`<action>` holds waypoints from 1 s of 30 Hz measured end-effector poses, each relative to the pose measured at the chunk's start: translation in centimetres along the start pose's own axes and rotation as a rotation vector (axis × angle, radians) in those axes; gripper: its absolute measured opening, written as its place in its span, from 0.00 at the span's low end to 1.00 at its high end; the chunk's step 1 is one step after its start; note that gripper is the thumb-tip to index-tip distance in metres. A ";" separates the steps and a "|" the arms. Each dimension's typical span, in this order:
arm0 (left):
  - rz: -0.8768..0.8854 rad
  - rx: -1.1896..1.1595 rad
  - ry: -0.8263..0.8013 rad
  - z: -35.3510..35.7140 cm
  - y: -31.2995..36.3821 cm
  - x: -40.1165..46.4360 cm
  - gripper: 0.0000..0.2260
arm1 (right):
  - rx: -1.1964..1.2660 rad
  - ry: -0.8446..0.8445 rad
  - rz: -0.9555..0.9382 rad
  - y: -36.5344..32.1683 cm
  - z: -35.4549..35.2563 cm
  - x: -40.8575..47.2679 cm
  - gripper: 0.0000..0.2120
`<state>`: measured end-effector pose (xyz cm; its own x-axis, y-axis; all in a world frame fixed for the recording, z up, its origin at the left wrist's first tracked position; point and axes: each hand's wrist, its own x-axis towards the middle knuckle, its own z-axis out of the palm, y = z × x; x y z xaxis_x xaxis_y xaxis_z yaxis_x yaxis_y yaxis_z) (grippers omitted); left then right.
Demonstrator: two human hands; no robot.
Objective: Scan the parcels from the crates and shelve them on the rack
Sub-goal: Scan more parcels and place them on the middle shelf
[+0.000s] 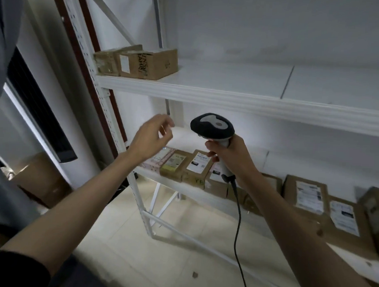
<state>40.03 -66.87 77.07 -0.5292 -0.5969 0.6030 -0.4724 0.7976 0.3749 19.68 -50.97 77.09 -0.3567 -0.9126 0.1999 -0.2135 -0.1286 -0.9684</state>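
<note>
head view: the right hand (pixel 231 158) grips the barcode scanner (pixel 213 128) by its handle, the left hand (pixel 150 139) hovers with loosely curled fingers holding nothing, and parcels (pixel 196 167) sit in a row on the rack's (pixel 229 97) lower shelf, two more on the upper shelf's far left.

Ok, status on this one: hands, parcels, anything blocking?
Right hand grips scanner; left hand empty, loosely curled. Parcels on lower shelf, boxes on upper shelf. Nothing in the way.

White rack (pixel 229 97), two boxes (pixel 144 63) above, parcels (pixel 196 167) below
</note>
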 end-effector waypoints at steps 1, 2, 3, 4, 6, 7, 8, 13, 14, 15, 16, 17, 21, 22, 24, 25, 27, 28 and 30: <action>-0.008 -0.026 -0.036 0.1 0.5 -1.6 0.07 | -0.017 0.022 0.008 0.1 0.0 -1.7 0.10; -0.017 -0.054 -0.064 0.2 1.1 -3.1 0.08 | -0.030 0.044 0.013 0.2 0.0 -3.4 0.10; -0.013 -0.082 -0.089 0.2 1.7 -4.7 0.09 | -0.044 0.068 0.019 0.3 0.1 -5.3 0.10; 0.001 -0.108 -0.112 0.2 2.3 -6.3 0.10 | -0.058 0.098 0.028 0.4 0.2 -7.4 0.10; 0.029 -0.168 -0.146 0.3 3.4 -9.6 0.10 | -0.070 0.178 0.057 0.8 0.5 -12.0 0.10; 0.026 -0.207 -0.165 0.4 3.9 -11.3 0.10 | -0.071 0.220 0.077 1.2 0.7 -14.6 0.09; 0.014 -0.253 -0.191 0.7 4.5 -13.1 0.11 | -0.076 0.254 0.097 1.6 0.9 -17.3 0.09; 0.059 -0.471 -0.393 3.4 10.1 -23.7 0.17 | -0.122 0.403 0.284 3.7 1.1 -32.6 0.09; 0.078 -0.505 -0.448 4.1 12.0 -25.7 0.19 | -0.139 0.440 0.314 3.7 0.9 -35.7 0.09; 0.117 -0.531 -0.506 4.7 13.9 -27.5 0.20 | -0.147 0.486 0.335 3.6 0.6 -38.8 0.09; 0.166 -0.550 -0.566 5.2 16.0 -29.1 0.21 | -0.150 0.537 0.351 3.3 0.2 -41.7 0.09; 0.212 -0.565 -0.616 5.7 18.1 -30.4 0.21 | -0.153 0.588 0.364 3.1 -0.2 -44.5 0.09; 0.340 -0.643 -0.746 7.4 26.8 -35.4 0.21 | -0.197 0.779 0.418 2.1 -2.6 -55.4 0.10; 0.370 -0.664 -0.781 7.8 28.9 -36.8 0.21 | -0.215 0.825 0.432 1.9 -3.1 -58.1 0.10; 0.438 -0.685 -0.857 8.5 33.1 -39.8 0.22 | -0.202 0.927 0.474 1.7 -3.9 -63.5 0.11; 0.473 -0.685 -0.899 8.8 35.2 -41.3 0.22 | -0.183 0.982 0.501 1.6 -4.2 -66.1 0.11; 0.538 -0.683 -0.982 9.5 39.3 -44.6 0.23 | -0.149 1.097 0.550 1.6 -4.6 -71.3 0.09; 0.570 -0.685 -1.019 9.8 41.3 -46.2 0.23 | -0.140 1.152 0.571 1.7 -4.8 -73.9 0.08; 0.624 -0.687 -1.089 10.4 45.3 -49.6 0.22 | -0.125 1.248 0.611 1.8 -5.1 -79.0 0.06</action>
<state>37.54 -2.02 56.85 -0.9356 0.3440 0.0794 0.2969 0.6450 0.7041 42.85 22.85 60.29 -0.9732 0.1420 -0.1811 0.2127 0.2550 -0.9433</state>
